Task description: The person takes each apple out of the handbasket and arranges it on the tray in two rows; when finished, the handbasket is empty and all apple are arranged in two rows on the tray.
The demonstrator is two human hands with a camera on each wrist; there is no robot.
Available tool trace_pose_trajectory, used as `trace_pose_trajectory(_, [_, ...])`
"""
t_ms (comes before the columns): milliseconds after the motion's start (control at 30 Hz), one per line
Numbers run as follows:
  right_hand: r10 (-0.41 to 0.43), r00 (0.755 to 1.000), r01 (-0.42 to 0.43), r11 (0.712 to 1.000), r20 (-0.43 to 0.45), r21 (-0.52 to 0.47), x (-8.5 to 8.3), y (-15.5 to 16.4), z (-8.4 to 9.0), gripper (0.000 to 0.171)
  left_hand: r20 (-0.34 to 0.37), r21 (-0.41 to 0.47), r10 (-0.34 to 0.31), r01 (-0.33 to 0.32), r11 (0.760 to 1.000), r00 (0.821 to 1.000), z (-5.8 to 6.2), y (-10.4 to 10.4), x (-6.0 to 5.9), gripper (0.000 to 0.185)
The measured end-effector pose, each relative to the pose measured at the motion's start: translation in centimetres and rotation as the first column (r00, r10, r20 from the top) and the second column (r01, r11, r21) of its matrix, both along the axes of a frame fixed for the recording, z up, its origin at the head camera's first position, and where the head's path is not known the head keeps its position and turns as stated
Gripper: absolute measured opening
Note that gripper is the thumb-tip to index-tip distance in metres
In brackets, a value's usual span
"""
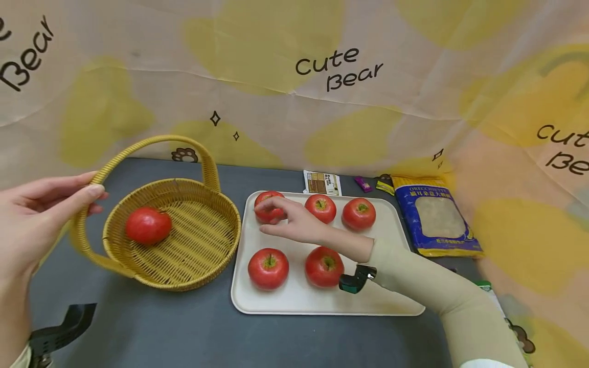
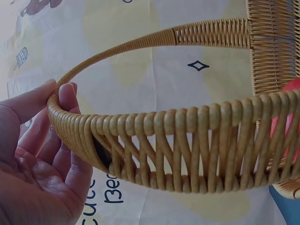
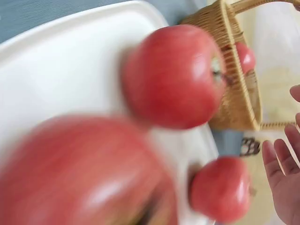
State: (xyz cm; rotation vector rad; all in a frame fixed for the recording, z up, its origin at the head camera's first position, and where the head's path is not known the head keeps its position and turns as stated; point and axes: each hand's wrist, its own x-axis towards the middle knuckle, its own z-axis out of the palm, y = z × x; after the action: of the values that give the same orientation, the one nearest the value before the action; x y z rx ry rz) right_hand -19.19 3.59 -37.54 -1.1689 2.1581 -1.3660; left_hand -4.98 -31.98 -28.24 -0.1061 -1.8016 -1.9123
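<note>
My left hand [image 1: 32,220] pinches the arched handle [image 1: 170,138] of a yellow woven basket [image 1: 198,245] between thumb and fingers; the left wrist view shows the hand [image 2: 37,164] at the top of the arch. Inside the basket lies one red apple [image 1: 149,226]. To its right, several red apples stand on a white tray [image 1: 377,271]. My right hand [image 1: 294,220] hovers over the back-left apple [image 1: 268,194], partly covering it in the head view. From the right wrist, the fingers [image 3: 286,145] look spread and empty, apart from the nearby apple [image 3: 222,187].
Behind the tray lie a flat white-and-brown packet [image 1: 323,183], a purple wrapped sweet [image 1: 363,184] and a yellow one [image 1: 385,187]. A blue-and-yellow pasta bag [image 1: 437,217] rests at the tray's right. Patterned cloth [image 1: 276,102] walls the grey table [image 1: 193,327].
</note>
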Motion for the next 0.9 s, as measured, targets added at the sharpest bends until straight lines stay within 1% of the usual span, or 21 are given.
trace_pose_trajectory(100, [0.038,0.999,-0.037,0.999,0.037,-0.024,-0.3,-3.0,0.0,0.04,0.033,-0.04,0.048,-0.046,0.998,0.998,0.2,0.2,0.2,0.03])
trace_pose_trajectory(167, [0.058,0.997,-0.057,0.998,0.042,-0.015,-0.6,-4.9,0.1,0.042,0.064,-0.068,0.079,-0.075,0.995,0.995,0.3,0.2,0.3,0.029])
trace_pose_trajectory(200, [0.068,0.997,-0.067,0.998,0.04,-0.007,-0.7,-5.9,0.1,0.042,0.086,-0.109,0.109,-0.099,0.989,0.99,0.4,0.2,0.4,0.028])
trace_pose_trajectory(267, [0.081,0.996,-0.082,0.996,0.037,0.025,-0.8,-7.6,0.2,0.043,0.118,-0.16,0.14,-0.12,0.98,0.983,0.5,0.1,0.5,0.027])
trace_pose_trajectory(367, [0.104,0.994,-0.105,0.992,0.015,0.077,-1.1,-10.3,0.3,0.044,0.122,-0.17,0.141,-0.119,0.978,0.982,0.6,0.0,0.5,0.025])
trace_pose_trajectory(400, [0.113,0.994,-0.113,0.989,0.003,0.099,-1.3,-11.2,0.3,0.045,0.112,-0.157,0.131,-0.113,0.981,0.985,0.6,0.0,0.5,0.025])
trace_pose_trajectory(433, [0.123,0.992,-0.121,0.986,-0.005,0.118,-1.4,-12.1,0.3,0.046,0.098,-0.122,0.108,-0.096,0.988,0.989,0.6,0.0,0.5,0.024])
trace_pose_trajectory(500, [0.145,0.989,-0.14,0.978,-0.021,0.155,-1.6,-14.0,0.2,0.048,0.079,-0.084,0.088,-0.081,0.993,0.993,0.6,0.0,0.5,0.024])
trace_pose_trajectory(567, [0.173,0.985,-0.166,0.969,-0.023,0.182,-1.7,-15.8,0.1,0.052,0.076,-0.08,0.088,-0.082,0.993,0.993,0.6,-0.1,0.5,0.024])
trace_pose_trajectory(667, [0.19,0.982,-0.185,0.956,0.002,0.228,-1.7,-18.2,-0.1,0.059,0.087,-0.125,0.113,-0.101,0.987,0.99,0.7,-0.1,0.6,0.024])
trace_pose_trajectory(733, [0.178,0.984,-0.179,0.949,0.027,0.261,-1.7,-19.6,-0.3,0.064,0.094,-0.173,0.135,-0.118,0.978,0.986,0.7,-0.1,0.6,0.024])
trace_pose_trajectory(800, [0.147,0.988,-0.157,0.941,0.055,0.299,-1.6,-20.7,-0.6,0.068,0.093,-0.209,0.148,-0.126,0.97,0.985,0.8,0.0,0.6,0.023])
trace_pose_trajectory(900, [0.099,0.988,-0.134,0.93,0.118,0.343,-1.6,-22.1,-1.1,0.073,0.077,-0.196,0.131,-0.114,0.974,0.988,0.8,0.1,0.6,0.023])
